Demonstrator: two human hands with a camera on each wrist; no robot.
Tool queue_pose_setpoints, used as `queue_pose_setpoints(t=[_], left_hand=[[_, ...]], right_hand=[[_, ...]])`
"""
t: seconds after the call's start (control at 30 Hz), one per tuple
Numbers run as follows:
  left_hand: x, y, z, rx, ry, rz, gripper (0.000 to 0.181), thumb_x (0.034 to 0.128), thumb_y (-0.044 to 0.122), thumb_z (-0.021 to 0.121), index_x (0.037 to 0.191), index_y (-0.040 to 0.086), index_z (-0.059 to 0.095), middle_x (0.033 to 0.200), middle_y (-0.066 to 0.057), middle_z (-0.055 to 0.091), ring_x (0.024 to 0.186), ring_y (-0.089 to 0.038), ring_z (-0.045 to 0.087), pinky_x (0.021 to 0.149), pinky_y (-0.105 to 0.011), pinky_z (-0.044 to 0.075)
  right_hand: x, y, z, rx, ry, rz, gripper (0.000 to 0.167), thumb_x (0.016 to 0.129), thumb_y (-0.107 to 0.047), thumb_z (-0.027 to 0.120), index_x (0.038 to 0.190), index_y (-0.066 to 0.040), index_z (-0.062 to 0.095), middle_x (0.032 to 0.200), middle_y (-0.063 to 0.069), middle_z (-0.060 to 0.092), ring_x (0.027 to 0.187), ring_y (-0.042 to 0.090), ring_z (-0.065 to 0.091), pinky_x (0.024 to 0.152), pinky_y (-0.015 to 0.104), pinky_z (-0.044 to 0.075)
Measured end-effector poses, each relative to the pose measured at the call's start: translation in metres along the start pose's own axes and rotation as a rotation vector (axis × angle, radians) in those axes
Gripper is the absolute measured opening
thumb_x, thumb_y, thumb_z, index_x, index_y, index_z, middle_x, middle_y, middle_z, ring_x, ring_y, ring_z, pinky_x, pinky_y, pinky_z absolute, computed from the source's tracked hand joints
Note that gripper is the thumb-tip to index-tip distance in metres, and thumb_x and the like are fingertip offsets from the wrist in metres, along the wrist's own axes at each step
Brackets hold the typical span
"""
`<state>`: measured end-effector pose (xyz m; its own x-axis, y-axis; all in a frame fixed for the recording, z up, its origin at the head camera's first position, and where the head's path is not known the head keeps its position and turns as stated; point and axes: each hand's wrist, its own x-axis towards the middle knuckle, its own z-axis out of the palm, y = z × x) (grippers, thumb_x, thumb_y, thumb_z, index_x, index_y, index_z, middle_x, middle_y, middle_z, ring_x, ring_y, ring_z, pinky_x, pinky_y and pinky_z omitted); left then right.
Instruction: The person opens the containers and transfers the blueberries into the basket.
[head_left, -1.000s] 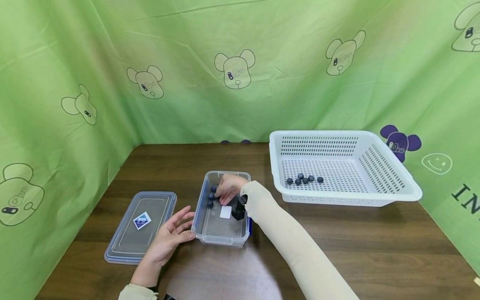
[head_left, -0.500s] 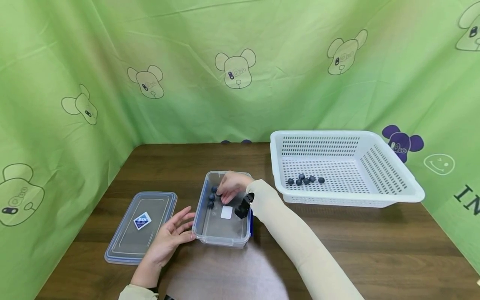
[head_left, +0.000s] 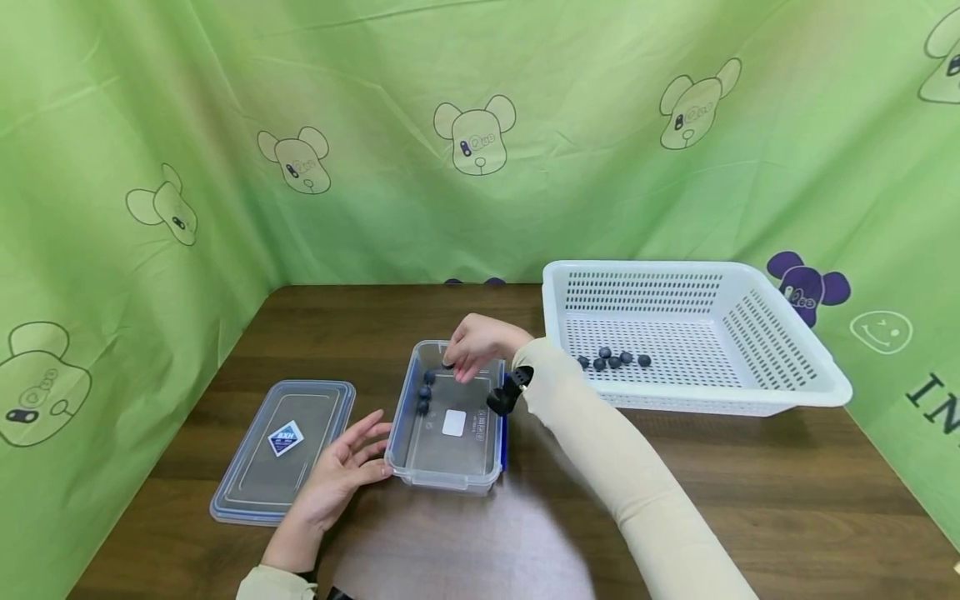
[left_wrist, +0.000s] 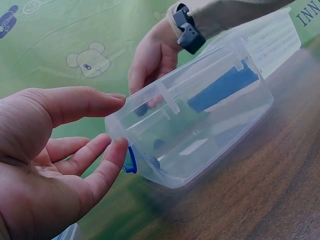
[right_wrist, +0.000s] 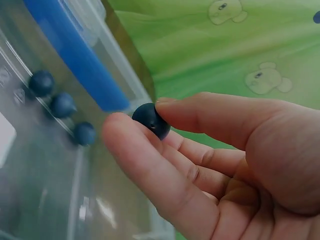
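Desk's (head_left: 712,492) far-right corner: basket (head_left: 712,394), six balls (head_left: 614,362). Tub (head_left: 442,480): three balls (head_left: 425,392); right hand (head_left: 480,342) pinches another ball (right_wrist: 152,121) above, left hand (head_left: 341,475) spread, touching.

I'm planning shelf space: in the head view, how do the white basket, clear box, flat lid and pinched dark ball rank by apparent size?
1. White basket
2. Clear box
3. Flat lid
4. Pinched dark ball, partly hidden
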<state>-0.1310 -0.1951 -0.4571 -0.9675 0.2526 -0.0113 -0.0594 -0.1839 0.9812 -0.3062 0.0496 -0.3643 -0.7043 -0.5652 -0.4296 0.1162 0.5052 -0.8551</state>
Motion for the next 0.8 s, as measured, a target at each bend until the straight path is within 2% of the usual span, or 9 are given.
queue_pose_setpoints(t=[0.37, 0.63, 0.8], left_hand=[[-0.001, 0.000, -0.001, 0.001, 0.004, 0.015, 0.083, 0.0799, -0.015, 0.066, 0.150, -0.013, 0.022, 0.131, -0.011, 0.053, 0.113, -0.017, 0.058, 0.088, -0.028, 0.053], [-0.002, -0.001, -0.002, 0.000, 0.006, 0.016, 0.082, 0.0800, -0.015, 0.065, 0.150, -0.013, 0.022, 0.132, -0.012, 0.053, 0.113, -0.017, 0.058, 0.087, -0.028, 0.053], [-0.001, 0.001, 0.001, 0.001, 0.003, 0.012, 0.083, 0.0800, -0.015, 0.066, 0.150, -0.013, 0.022, 0.132, -0.012, 0.052, 0.113, -0.017, 0.058, 0.088, -0.028, 0.053]], right_hand=[[-0.034, -0.008, -0.044, -0.064, 0.061, -0.021, 0.021, 0.092, 0.004, 0.061, 0.107, 0.018, 0.063, 0.070, 0.013, 0.067, 0.059, 0.016, 0.066, 0.064, 0.031, 0.059], [-0.060, 0.003, -0.080, -0.052, 0.108, -0.022, 0.024, 0.094, 0.000, 0.060, 0.110, 0.018, 0.061, 0.073, 0.014, 0.068, 0.063, 0.017, 0.068, 0.070, 0.034, 0.060], [-0.078, 0.015, -0.105, 0.004, 0.118, -0.038, 0.023, 0.096, 0.000, 0.056, 0.111, 0.018, 0.057, 0.075, 0.013, 0.068, 0.066, 0.017, 0.068, 0.070, 0.032, 0.059]])
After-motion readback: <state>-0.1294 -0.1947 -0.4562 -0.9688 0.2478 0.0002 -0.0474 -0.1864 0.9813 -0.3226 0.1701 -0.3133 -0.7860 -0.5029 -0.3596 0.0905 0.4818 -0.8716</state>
